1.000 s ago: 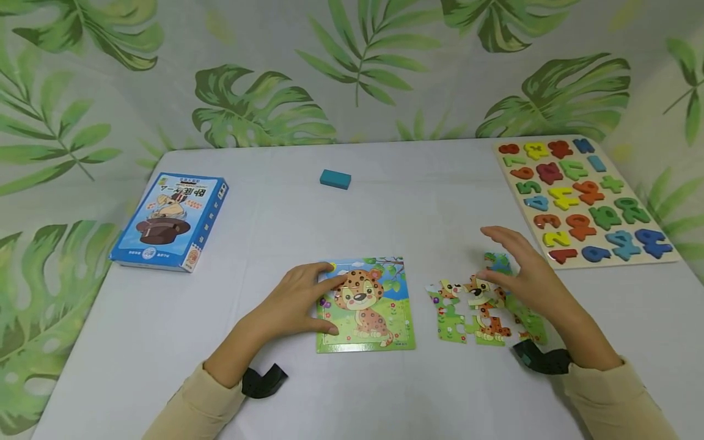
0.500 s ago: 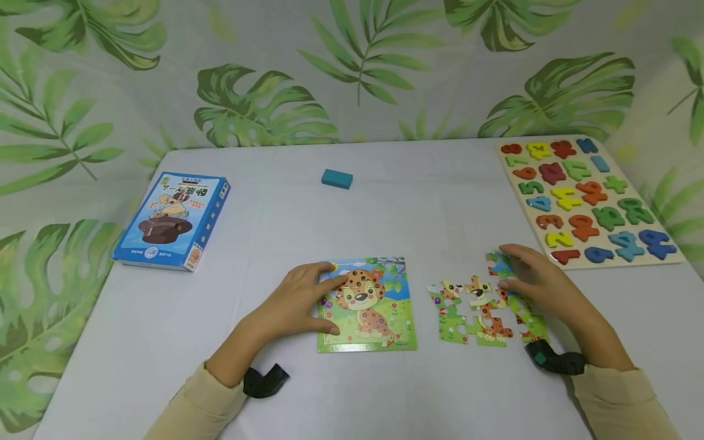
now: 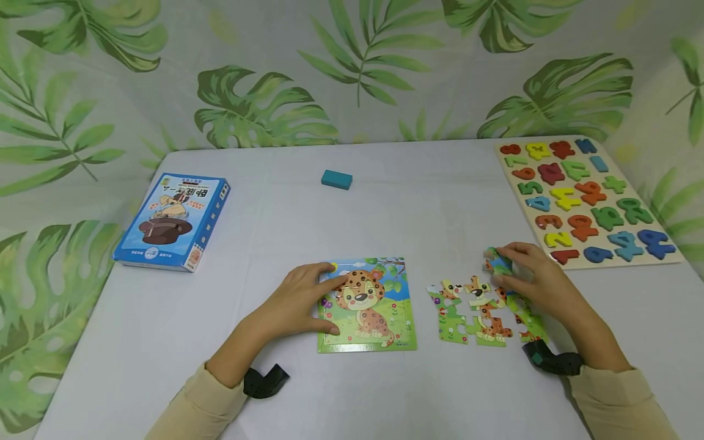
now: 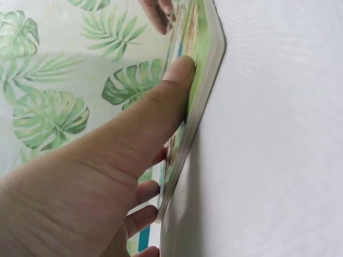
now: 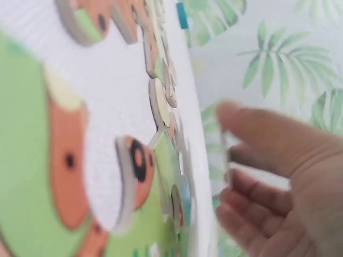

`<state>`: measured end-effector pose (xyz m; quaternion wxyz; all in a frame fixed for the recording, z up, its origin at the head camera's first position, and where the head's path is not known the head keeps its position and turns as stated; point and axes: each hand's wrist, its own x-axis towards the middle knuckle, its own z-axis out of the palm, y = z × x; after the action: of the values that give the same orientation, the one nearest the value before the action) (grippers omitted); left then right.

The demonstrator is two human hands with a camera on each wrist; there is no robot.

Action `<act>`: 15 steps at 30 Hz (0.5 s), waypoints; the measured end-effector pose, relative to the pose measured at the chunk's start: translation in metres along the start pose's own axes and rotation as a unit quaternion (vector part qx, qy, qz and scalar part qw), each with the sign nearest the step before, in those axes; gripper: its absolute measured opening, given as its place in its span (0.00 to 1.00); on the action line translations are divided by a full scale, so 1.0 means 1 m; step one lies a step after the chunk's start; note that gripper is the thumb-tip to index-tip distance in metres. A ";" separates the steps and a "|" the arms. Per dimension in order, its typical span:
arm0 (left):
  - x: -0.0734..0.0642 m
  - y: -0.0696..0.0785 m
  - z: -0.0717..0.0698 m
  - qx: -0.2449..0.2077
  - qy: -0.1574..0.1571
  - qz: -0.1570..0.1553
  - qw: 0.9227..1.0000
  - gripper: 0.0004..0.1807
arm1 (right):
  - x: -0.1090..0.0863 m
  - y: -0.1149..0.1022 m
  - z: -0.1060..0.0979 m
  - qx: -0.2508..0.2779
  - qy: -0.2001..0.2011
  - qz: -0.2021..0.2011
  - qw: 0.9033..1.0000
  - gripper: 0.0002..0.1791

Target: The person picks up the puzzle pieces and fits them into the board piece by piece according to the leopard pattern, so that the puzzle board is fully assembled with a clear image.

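Observation:
My left hand rests on the left side of a square jigsaw board with a leopard cub picture, thumb and fingers spread over its edge. In the left wrist view the thumb lies on the board's face near its thick edge. My right hand pinches a jigsaw piece with blue and green on it, at the top of a group of loose pieces. Thumb and fingers hold its thin edge in the right wrist view. Below lie several loose leopard pieces, partly hidden by the hand.
A blue game box lies at the left. A small teal block sits toward the back. At the right rear is a wooden board of coloured numbers and signs. Leaf-print cloth hangs behind the white table.
My right hand has come down to the right-hand pieces and taken the top blue-green piece between thumb and fingers, shifting and tilting it slightly. The left hand stays on the board.

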<state>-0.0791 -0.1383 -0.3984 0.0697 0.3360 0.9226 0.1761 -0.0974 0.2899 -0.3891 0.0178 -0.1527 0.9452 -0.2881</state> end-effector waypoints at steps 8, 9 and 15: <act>0.003 0.007 -0.001 0.002 0.000 0.007 1.000 0.46 | 0.003 -0.048 0.004 0.021 0.042 -0.113 0.992 0.29; 0.004 0.008 0.000 0.000 0.000 0.012 1.000 0.45 | 0.005 -0.055 0.007 0.026 0.044 -0.133 0.990 0.30; 0.008 0.013 0.003 0.005 -0.006 0.022 1.000 0.43 | 0.014 -0.094 0.035 0.056 0.008 -0.188 0.980 0.29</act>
<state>-0.0770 -0.1228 -0.3963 0.0700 0.3574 0.9154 0.1713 -0.0804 0.1930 -0.3656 -0.0356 -0.3245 0.8819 -0.3401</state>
